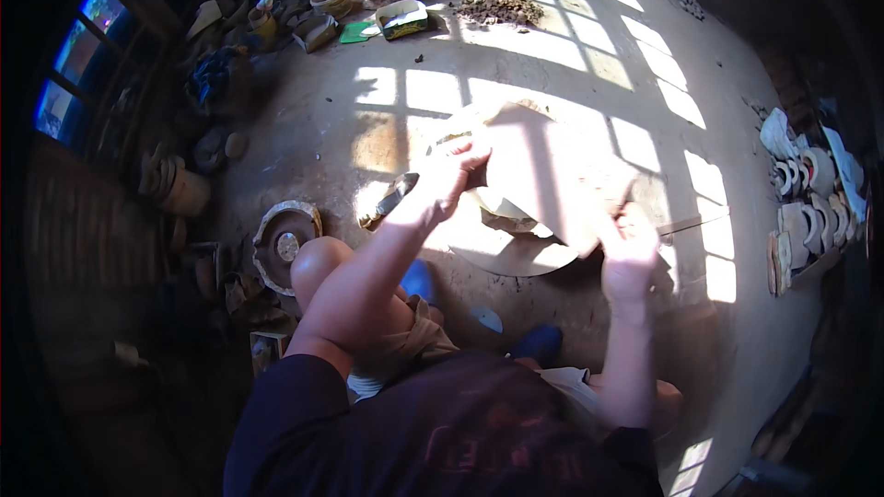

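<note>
Between my two hands is a wide, flat, pale board or sheet (539, 161), tilted and streaked with window light; its material I cannot make out. My left hand (453, 170) is closed on its left edge, thumb toward the board. At its lower right corner my right hand (631, 241) is closed too, somewhat blurred. Beneath the sheet, low over the floor, lies a pale round disc (502, 253), partly covered by it. Something lumpy under the sheet shows only in part. A dark object with a yellowish end (391, 201) lies left of the disc.
Left of my knee stands a round basin with a rough rim (267, 239). Farther off are a crumbly brown heap (499, 5), an open box (401, 18) and a bucket (331, 0). Curved pale pieces (801, 225) line the right side. Stacked pots (180, 186) stand left.
</note>
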Tool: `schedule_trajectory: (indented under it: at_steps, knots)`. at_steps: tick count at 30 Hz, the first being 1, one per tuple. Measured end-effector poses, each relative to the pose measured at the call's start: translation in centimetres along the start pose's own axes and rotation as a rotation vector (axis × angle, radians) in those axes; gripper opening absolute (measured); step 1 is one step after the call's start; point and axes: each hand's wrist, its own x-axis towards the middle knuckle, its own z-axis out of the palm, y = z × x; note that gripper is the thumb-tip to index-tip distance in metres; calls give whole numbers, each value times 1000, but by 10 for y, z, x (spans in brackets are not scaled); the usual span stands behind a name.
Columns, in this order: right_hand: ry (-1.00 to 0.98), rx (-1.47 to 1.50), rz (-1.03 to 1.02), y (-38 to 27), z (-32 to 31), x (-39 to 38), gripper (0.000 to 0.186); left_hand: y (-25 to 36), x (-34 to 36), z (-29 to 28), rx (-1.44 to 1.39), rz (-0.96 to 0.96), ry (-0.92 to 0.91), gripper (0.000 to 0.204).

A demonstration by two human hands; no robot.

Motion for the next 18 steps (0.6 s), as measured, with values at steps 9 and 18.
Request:
schedule_trajectory:
  at_steps: [9,18]
  knots:
    - [-104,9,130,103,63,4,10,27,51,-61,1080,125,200,37]
    - [-230,17,622,103,51,47,25,35,54,-61,1318,176,188,46]
